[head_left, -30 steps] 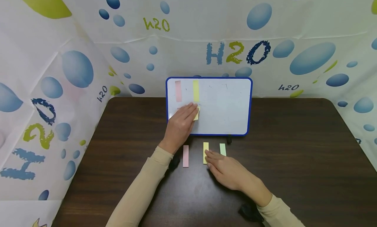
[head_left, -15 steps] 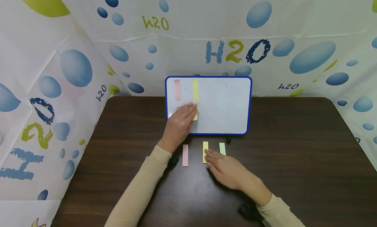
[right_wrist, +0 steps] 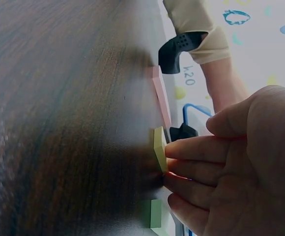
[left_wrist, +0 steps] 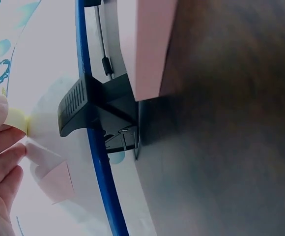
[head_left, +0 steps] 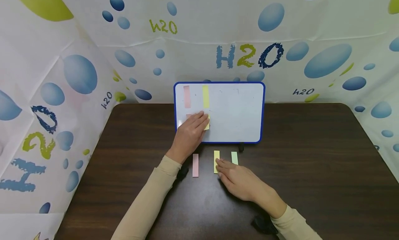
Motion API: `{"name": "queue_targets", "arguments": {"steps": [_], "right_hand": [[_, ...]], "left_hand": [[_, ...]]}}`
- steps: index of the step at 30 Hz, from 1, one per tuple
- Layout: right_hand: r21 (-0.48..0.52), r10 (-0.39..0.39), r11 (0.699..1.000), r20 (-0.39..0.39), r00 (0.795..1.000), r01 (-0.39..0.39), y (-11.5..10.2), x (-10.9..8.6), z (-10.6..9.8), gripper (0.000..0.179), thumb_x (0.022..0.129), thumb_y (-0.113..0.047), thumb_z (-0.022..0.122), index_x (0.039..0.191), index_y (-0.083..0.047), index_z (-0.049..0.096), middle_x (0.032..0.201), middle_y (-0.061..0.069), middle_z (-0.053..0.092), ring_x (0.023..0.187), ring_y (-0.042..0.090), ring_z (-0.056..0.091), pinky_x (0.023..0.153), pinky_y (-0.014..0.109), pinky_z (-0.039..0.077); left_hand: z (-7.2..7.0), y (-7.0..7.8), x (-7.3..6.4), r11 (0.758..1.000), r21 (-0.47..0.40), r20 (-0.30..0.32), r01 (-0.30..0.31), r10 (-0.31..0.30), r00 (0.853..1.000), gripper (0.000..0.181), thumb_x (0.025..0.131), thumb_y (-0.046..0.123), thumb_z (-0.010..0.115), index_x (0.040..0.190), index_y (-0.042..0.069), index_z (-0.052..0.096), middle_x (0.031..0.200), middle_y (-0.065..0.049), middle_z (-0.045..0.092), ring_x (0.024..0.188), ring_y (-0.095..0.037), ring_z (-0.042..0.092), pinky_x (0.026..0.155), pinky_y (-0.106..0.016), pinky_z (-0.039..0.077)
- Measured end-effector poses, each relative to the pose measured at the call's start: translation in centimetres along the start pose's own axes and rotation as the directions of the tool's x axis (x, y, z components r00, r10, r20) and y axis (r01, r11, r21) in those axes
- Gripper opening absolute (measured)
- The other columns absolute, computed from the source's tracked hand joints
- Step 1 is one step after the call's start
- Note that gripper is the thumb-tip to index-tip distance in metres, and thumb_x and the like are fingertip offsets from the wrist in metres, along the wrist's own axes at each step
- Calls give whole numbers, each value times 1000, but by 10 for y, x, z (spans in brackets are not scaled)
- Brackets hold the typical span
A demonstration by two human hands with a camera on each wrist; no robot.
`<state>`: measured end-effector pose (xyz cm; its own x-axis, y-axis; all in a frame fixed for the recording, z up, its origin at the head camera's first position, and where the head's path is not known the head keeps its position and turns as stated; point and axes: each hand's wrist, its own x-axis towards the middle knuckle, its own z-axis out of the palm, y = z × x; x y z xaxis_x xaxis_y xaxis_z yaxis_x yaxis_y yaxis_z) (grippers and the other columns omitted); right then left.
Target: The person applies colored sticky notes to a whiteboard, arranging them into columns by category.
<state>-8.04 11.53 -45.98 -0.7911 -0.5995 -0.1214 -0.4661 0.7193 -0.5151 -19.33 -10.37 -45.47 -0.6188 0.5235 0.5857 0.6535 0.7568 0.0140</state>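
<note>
A white backdrop (head_left: 199, 11) printed with blue drops hangs behind the dark surface (head_left: 311, 157), where a blue-rimmed whiteboard (head_left: 237, 118) stands. The left hand (head_left: 191, 132) lays straight fingers over a lower yellow strip (head_left: 207, 125) on the board, beneath an upper yellow strip (head_left: 206, 96). The right hand (head_left: 241, 180), fingers extended and released, touches the yellow block (head_left: 216, 158), which lies between the pink block (head_left: 195, 165) and the green block (head_left: 235, 158).

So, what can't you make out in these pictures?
Lower yellow strip: head view, partly covered by the left hand.
Lower pink strip: head view, mostly behind the left hand.
Green pad: head view, near end behind the right hand.
Marks on the whiteboard: head view, too small to read.
</note>
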Motion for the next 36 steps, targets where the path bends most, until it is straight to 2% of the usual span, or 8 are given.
{"name": "queue_targets", "arguments": {"steps": [17,27,36], "right_hand": [[-34,0,999,-28,1000,-1,-2,-1,3,43,108,-26,45,143,-3,59,155,14,50,148,29,43,119,50,42],[-19,5,1000,-20,1000,-5,-3,-2,1,42,108,-24,45,142,-4,59,157,14,48,150,30,41,118,52,42],[-21,-6,1000,-47,999,5,-2,0,3,42,108,-25,45,141,-3,60,155,14,51,148,30,43,119,51,41]], "left_hand": [[-2,5,-2,1000,20,43,13,-13,999,44,90,16,79,131,3,68,137,-11,67,133,-25,61,116,-38,45],[-1,7,-1,1000,21,25,-8,7,1000,36,93,19,76,126,4,72,133,-10,69,129,-25,64,114,-37,48],[-2,8,-2,1000,26,38,-6,5,999,35,93,19,76,125,4,73,134,-9,69,129,-24,64,114,-36,47]]}}
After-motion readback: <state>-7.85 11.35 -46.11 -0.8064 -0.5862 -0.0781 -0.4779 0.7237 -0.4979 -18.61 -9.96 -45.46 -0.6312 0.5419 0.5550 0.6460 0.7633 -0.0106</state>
